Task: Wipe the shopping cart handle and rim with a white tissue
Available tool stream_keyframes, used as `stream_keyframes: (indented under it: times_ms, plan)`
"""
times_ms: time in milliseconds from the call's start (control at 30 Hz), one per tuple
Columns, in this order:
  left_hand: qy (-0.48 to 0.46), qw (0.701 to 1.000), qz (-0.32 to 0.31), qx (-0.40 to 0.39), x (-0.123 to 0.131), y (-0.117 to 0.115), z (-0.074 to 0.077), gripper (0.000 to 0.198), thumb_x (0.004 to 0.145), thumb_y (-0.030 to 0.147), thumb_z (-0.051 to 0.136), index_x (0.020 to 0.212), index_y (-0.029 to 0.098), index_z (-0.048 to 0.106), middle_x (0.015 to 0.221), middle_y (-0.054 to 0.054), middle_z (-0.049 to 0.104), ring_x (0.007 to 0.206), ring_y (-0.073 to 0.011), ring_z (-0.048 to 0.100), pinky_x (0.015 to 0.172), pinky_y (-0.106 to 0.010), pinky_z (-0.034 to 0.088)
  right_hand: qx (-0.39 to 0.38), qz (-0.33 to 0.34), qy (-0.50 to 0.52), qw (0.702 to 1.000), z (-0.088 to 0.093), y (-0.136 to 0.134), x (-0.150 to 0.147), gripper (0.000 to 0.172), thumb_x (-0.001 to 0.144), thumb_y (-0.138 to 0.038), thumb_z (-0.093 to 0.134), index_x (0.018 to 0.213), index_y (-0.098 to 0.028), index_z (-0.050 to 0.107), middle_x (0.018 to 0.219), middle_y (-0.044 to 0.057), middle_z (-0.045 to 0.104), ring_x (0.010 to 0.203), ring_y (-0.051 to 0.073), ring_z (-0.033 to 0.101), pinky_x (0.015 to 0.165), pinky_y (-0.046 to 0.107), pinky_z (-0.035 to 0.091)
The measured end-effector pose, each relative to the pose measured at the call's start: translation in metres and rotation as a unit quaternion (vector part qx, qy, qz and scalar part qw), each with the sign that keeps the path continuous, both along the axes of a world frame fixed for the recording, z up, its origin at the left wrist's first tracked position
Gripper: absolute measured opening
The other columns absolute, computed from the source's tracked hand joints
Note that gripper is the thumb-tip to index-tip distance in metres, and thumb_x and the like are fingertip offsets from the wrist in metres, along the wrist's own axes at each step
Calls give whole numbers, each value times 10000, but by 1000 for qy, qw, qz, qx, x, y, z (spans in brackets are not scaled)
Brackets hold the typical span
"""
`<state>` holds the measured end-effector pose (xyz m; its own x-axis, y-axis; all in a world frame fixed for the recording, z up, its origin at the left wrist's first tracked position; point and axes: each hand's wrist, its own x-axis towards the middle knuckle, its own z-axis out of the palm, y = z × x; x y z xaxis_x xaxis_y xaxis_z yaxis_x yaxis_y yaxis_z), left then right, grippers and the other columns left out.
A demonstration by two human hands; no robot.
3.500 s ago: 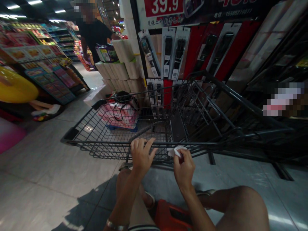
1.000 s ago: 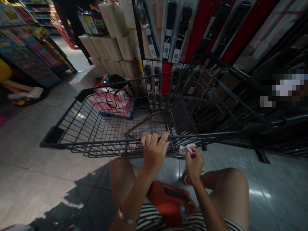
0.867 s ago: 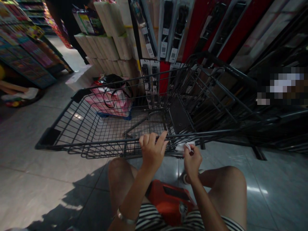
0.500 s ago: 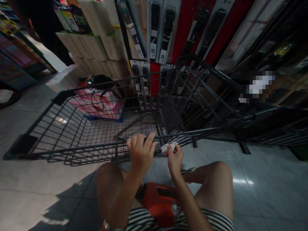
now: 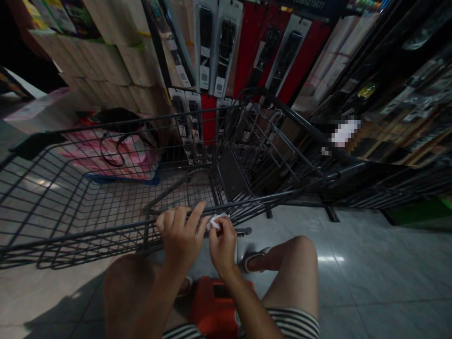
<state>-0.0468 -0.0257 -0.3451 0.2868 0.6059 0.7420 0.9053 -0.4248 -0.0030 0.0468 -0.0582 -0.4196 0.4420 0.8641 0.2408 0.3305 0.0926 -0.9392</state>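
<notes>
A dark wire shopping cart (image 5: 102,234) stands sideways before me, and its basket floor shows through the mesh. The fingers of my left hand (image 5: 180,238) are hooked over the near top rim of the cart, with the index finger raised. Close beside it on the right, my right hand (image 5: 223,240) pinches a crumpled white tissue (image 5: 214,220) just at the rim. Part of the tissue is hidden by my fingers. Whether it touches the rim I cannot tell.
Below my hands, between my knees, is an orange-red stool (image 5: 206,308). Beyond the cart are pink packages (image 5: 123,157) on a blue base, stacked pale packs (image 5: 102,61) and hanging blister packs (image 5: 205,52). A person in dark clothes (image 5: 26,52) stands far left.
The view has shifted, so the cart and both hands appear further left. My right hand and the tissue have come closer to my left hand, which keeps its hold on the rim.
</notes>
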Motion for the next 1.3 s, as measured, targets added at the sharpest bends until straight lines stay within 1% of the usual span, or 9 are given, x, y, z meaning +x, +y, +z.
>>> stream_keyframes:
  times_ms: [200,333,433,533,700,867,1033,1167,1300]
  plan:
    - [-1,1000,1,-8,-1,-1,-1,215,835,310,612,1016,197,641,759,-40,539,767,-216,459,765,-364,318,-47,-37,-2,998,-33,-6,20,125,786,-181,505,816,-190,626,802,50,642,767,177,588,724,287,453]
    - [-8,1000,0,-13,0,-1,-1,217,836,305,610,1028,208,641,748,-34,536,769,-213,464,765,-364,323,-73,-100,30,992,-44,-15,46,147,795,-253,509,821,-167,625,709,25,634,645,162,574,607,262,460]
    - [-11,1000,1,-15,1,-2,0,222,820,294,633,1024,207,642,760,-37,540,769,-214,460,767,-365,327,-84,-133,58,986,-39,-22,61,189,797,-308,532,854,-151,622,660,-3,604,561,135,541,529,233,440]
    - [-12,1000,5,-22,2,-3,0,227,815,284,638,1029,206,642,762,-39,541,775,-217,458,781,-372,328,-76,-164,81,980,-27,-27,69,244,798,-362,554,906,-149,603,654,-20,577,533,117,522,510,219,432]
    - [-15,999,10,-44,2,-4,-1,236,826,295,618,1054,237,644,758,-38,539,791,-218,467,781,-379,330,-53,-224,102,968,-11,-14,74,303,805,-418,547,951,-152,548,674,-27,562,526,109,523,536,228,431]
    - [-17,999,7,-35,1,-3,-2,236,830,302,616,1055,237,643,752,-33,536,776,-212,466,777,-372,329,-42,-220,72,972,-24,0,73,255,788,-399,534,897,-170,512,747,2,565,593,127,538,585,253,434]
    - [-15,999,8,-28,2,-2,0,228,828,299,620,1044,230,642,753,-33,542,759,-211,456,771,-366,328,-51,-168,21,984,-46,-6,69,176,757,-339,548,822,-175,558,774,22,577,715,153,530,691,276,425]
    - [-7,1000,9,-22,2,-3,0,228,824,307,626,1037,226,642,767,-37,546,773,-213,463,772,-363,327,-70,-124,12,990,-58,-12,68,141,765,-307,547,790,-172,577,707,0,577,652,140,517,651,257,419]
    - [-10,1000,4,-9,2,-3,0,235,810,293,646,1029,207,640,766,-39,545,768,-215,454,775,-363,331,-78,-96,19,992,-58,-21,71,155,771,-308,561,795,-160,600,663,-7,593,580,128,523,576,233,428]
